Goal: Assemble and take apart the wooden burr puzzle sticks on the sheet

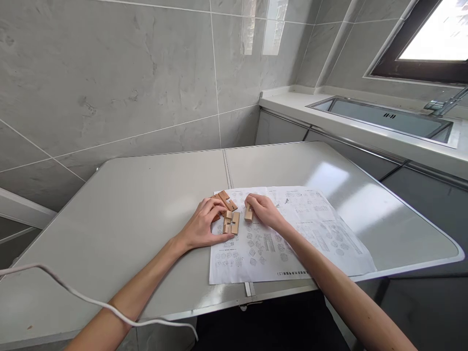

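My left hand (206,222) is curled around a small group of light notched wooden puzzle pieces (231,223), fingers above and thumb along their near side. Between the fingers and thumb of my right hand (263,209) is a single light wooden block (248,213), held upright just right of that group with a gap between. Darker brown notched wooden pieces (227,200) lie behind the light ones, partly covered by my left fingers. Under everything lies a printed instruction sheet (292,263) with many small diagrams.
The pale folding table (164,180) has a seam down its middle. A white cable (87,302) runs across the lower left, over my left forearm. At the right stand a counter with a sink (380,119) and a faucet (440,105). A tiled wall rises behind.
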`<action>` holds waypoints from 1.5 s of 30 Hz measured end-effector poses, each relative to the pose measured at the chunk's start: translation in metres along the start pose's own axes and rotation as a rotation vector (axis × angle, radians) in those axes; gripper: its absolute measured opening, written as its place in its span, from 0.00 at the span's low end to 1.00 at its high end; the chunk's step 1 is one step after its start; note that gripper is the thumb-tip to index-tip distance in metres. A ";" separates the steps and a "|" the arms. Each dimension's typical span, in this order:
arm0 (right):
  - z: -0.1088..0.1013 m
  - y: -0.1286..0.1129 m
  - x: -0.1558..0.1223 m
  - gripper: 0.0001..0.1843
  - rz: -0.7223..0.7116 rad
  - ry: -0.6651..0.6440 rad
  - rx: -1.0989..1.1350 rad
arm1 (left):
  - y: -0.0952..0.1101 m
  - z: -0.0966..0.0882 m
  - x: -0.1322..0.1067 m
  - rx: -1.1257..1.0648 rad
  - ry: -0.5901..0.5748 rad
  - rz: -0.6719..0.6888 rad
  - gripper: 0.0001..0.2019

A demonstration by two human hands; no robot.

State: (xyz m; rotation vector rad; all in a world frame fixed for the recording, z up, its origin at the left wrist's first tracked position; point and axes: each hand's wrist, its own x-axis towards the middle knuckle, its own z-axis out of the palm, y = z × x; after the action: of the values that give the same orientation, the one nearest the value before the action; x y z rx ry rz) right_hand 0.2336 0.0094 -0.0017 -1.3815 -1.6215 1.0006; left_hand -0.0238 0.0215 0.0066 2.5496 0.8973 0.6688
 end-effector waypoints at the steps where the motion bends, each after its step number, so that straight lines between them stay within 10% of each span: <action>1: 0.002 0.000 -0.001 0.21 -0.015 -0.009 -0.031 | 0.000 0.000 0.000 0.008 -0.001 0.005 0.29; 25: 0.021 0.000 -0.007 0.17 -0.062 0.015 -0.668 | -0.003 0.005 -0.003 0.062 -0.031 0.086 0.35; 38: 0.014 -0.007 -0.011 0.13 -0.104 -0.109 -0.237 | 0.000 0.001 -0.002 0.005 -0.030 0.051 0.39; 45: 0.015 -0.010 -0.015 0.11 -0.160 -0.310 0.005 | -0.003 0.000 0.001 -0.154 0.205 -0.224 0.22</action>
State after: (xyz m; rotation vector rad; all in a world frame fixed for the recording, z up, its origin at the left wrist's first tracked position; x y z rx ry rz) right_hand 0.2176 -0.0082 0.0003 -1.1120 -1.9198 1.1637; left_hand -0.0248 0.0239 0.0055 2.2326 1.1321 0.9025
